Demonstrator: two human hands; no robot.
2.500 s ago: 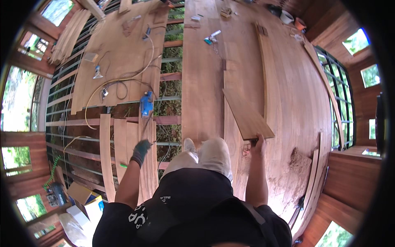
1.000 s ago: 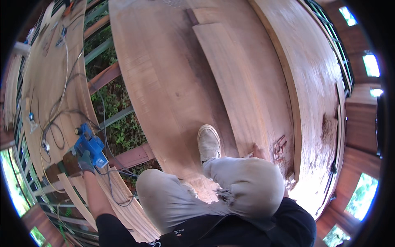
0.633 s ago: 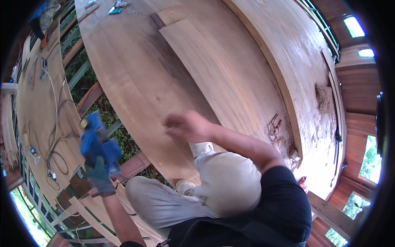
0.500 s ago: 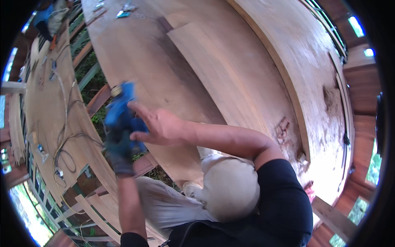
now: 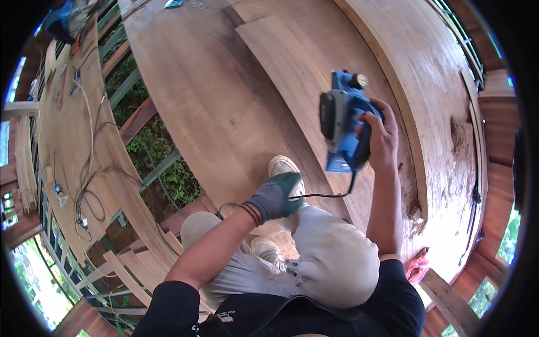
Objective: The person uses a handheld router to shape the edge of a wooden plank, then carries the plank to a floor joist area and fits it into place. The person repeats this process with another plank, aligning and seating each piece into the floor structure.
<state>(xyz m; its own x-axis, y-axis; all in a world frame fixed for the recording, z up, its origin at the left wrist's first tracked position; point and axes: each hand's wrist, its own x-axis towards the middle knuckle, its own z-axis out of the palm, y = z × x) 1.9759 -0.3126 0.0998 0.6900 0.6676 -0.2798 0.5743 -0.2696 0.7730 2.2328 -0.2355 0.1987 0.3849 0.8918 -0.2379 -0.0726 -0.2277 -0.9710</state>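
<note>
My bare right hand (image 5: pixel 384 137) is wrapped round the rear handle of a blue electric hand planer (image 5: pixel 341 126). It holds the planer raised over the wooden boards and tipped on its side, with a round brass-coloured knob at the front. A black power cord (image 5: pixel 328 195) drops from the planer's rear and runs left to my left hand (image 5: pixel 278 196). That hand wears a grey and green glove and is closed on the cord in front of my knees. Its fingertips are partly hidden. Beneath the planer lies a long board (image 5: pixel 297 95).
A raised timber edge (image 5: pixel 393 106) curves along the right. On the left, open joists (image 5: pixel 137 121) show greenery below. Coiled cables (image 5: pixel 90 208) lie on the planks beyond the gap. Another person (image 5: pixel 62 25) is at the far left. A pink plastic bag (image 5: pixel 416 267) sits at right.
The planer has gone from the left side, where both hands were at it, to the right in my right hand. My gloved left hand has left the planer and now grips the cord.
</note>
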